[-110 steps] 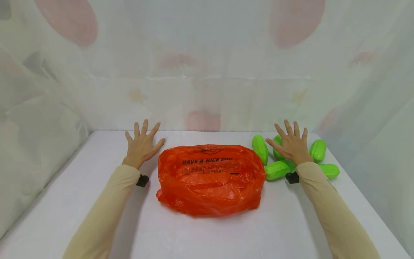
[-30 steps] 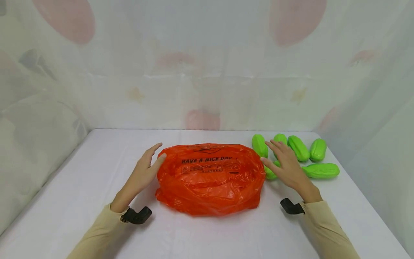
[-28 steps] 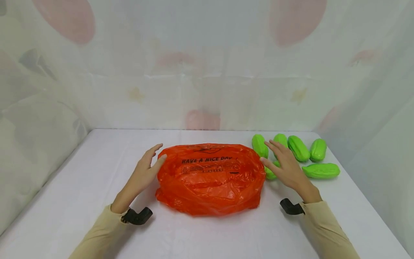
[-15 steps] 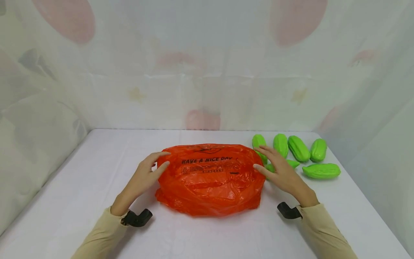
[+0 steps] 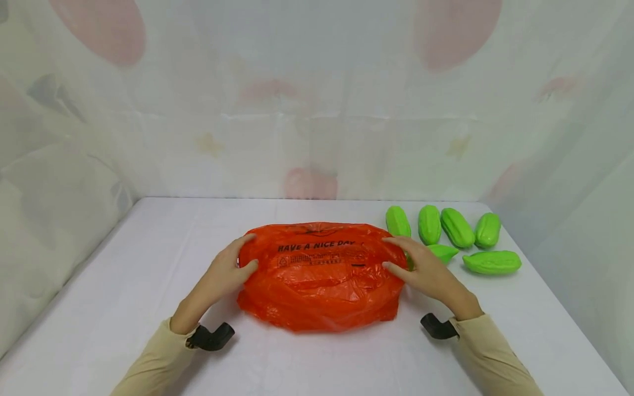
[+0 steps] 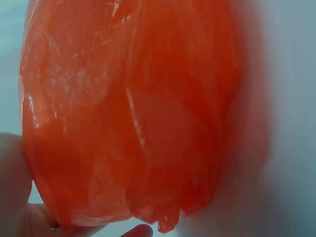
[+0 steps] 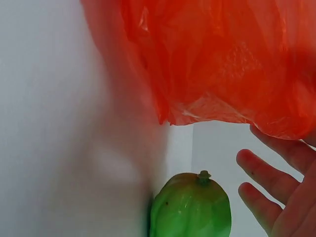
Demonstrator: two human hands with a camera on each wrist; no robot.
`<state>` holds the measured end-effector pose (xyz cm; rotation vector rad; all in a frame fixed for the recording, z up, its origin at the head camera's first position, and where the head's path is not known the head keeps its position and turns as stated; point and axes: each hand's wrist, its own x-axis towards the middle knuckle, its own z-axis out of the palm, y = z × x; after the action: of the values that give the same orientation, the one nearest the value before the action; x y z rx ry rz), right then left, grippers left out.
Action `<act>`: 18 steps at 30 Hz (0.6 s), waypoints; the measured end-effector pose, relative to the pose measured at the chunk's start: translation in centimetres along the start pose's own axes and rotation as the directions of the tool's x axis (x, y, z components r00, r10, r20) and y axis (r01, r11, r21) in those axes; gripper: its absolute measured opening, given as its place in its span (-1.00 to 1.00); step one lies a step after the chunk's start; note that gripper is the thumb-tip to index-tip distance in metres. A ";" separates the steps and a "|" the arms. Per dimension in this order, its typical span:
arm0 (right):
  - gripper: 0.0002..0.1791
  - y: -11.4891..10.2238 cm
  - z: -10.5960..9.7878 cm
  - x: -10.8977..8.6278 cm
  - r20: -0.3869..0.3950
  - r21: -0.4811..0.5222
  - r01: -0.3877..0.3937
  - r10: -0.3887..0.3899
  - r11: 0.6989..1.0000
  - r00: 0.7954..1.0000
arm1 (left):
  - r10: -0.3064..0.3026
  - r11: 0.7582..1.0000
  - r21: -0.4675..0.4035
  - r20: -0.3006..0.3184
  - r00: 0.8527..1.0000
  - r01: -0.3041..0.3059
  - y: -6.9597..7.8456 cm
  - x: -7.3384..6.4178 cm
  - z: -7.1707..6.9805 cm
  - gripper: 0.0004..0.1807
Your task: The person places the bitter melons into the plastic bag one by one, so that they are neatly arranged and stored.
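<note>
A red plastic bag (image 5: 319,275), printed "HAVE A NICE DAY", sits on the white table with its wide mouth facing up. At its left end my left hand (image 5: 228,272) has thumb and forefinger over the rim, spread apart. The left wrist view shows the thumb (image 6: 12,173) beside the bag's red side, other fingers partly hidden behind it. My right hand (image 5: 421,267) mirrors this at the right end. In the right wrist view its straight, spread fingers (image 7: 269,173) reach along the bag's edge, one touching it. A ridged green papaya-like fruit (image 7: 192,210) lies close below them.
Several more ridged green fruits (image 5: 458,228) lie at the table's back right, one partly behind my right hand. Black wrist mounts (image 5: 213,336) stick out from both sleeves. Pale printed cloth (image 5: 317,110) hangs behind and along both sides of the white table (image 5: 119,286).
Both hands drew back from flat, spread poses, then moved inward onto the bag's two ends. The bag's rim shifted slightly where they touch. The fruits stayed put.
</note>
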<state>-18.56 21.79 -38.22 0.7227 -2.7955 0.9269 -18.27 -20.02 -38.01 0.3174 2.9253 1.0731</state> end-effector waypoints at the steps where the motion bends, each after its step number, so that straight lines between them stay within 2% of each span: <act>1: -0.34 0.0 0.0 0.0 0.000 0.005 0.009 -0.009 1.000 1.000 | -0.001 1.000 -0.013 0.009 1.000 0.001 0.0 -0.1 0.1 -0.29; 7: -0.25 0.1 0.4 -0.1 0.017 0.051 0.030 -0.031 0.998 0.999 | -0.002 0.994 -0.109 0.039 0.999 0.006 -0.1 -0.3 0.9 -0.13; 13: -0.13 0.0 1.3 -0.4 0.044 0.105 0.002 -0.007 0.995 0.999 | 0.041 0.984 -0.176 0.005 0.999 -0.039 -0.6 -0.3 1.7 -0.05; 18: -0.09 0.2 2.0 -0.5 0.031 0.118 0.026 -0.030 0.993 0.999 | 0.047 0.976 -0.211 -0.005 0.999 -0.047 -0.9 -0.4 2.4 -0.03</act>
<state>-18.18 20.98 -40.07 0.7967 -2.7698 1.0923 -17.86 -19.24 -40.41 0.3822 2.7819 1.3755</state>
